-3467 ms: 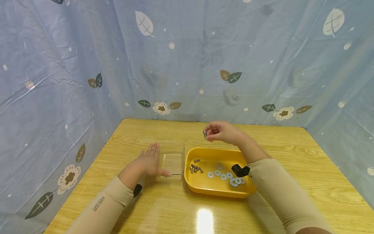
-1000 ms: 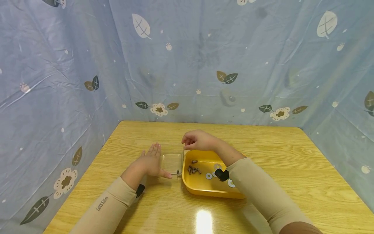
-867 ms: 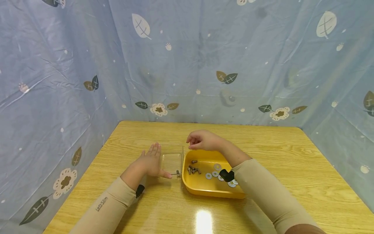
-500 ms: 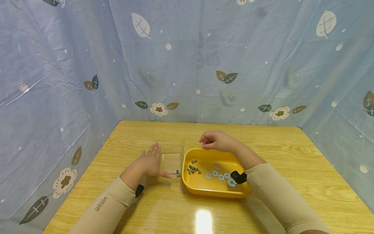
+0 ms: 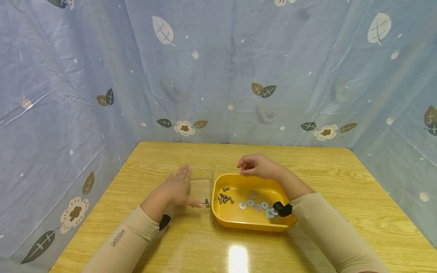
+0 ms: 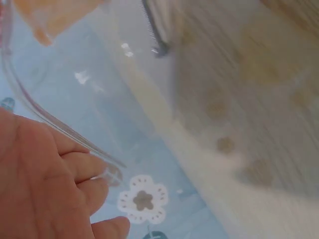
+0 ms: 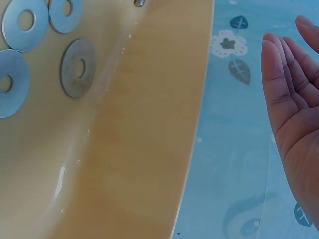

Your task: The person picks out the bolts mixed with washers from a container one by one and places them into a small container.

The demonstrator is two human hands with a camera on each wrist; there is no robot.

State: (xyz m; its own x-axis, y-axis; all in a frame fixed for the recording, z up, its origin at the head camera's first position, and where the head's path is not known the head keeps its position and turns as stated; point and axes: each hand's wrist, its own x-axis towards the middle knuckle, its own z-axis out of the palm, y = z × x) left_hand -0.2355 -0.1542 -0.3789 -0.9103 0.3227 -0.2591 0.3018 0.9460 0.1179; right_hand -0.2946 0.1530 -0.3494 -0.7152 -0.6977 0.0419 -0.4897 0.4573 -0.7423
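My left hand (image 5: 175,189) rests with straight fingers against the left side of a clear plastic box (image 5: 200,185), its thumb along the near wall. One screw (image 5: 206,201) is inside the box near its front right corner; the left wrist view shows the threaded screw (image 6: 153,27) through the clear wall. My right hand (image 5: 257,165) hovers over the back rim of a yellow tray (image 5: 239,220), fingers loosely bent. In the right wrist view nothing sits between the fingers of the right hand (image 7: 299,109). Several screws (image 5: 224,198) lie at the tray's left.
Several flat washers (image 5: 257,207) lie in the middle and right of the tray; a duller grey disc-like washer (image 5: 253,194) sits farther back. The tray stands right beside the clear box on a wooden table (image 5: 164,242). A patterned blue curtain (image 5: 225,68) surrounds the table.
Earlier my right hand pinched a screw above the tray; a screw now lies in the clear box. That hand went left to the box, then back right, without a screw. The left hand stayed.
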